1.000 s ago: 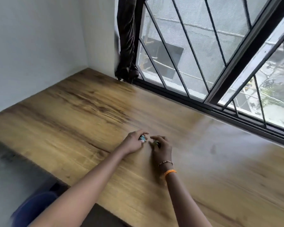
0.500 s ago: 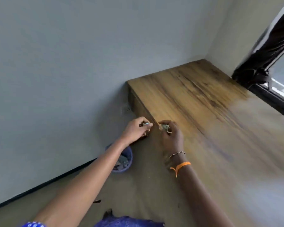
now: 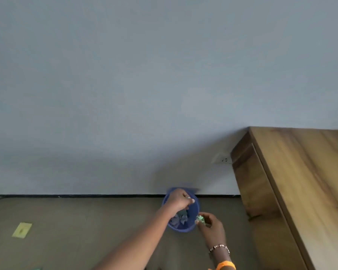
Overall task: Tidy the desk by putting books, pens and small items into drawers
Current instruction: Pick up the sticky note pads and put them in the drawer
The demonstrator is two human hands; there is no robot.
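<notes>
Both hands hang over the blue bin (image 3: pixel 190 208) on the floor by the wall, presumably so the scraps fall straight in; the left hand (image 3: pixel 179 199) pinches a small pale scrap (image 3: pixel 188 197) above the bin's mouth, its grip pressed together; the right hand (image 3: pixel 211 226) pinches a crumpled green wrapper (image 3: pixel 199 219) at the rim (crumpled paper already lies inside); the worktop (image 3: pixel 304 172) stands to the right.
</notes>
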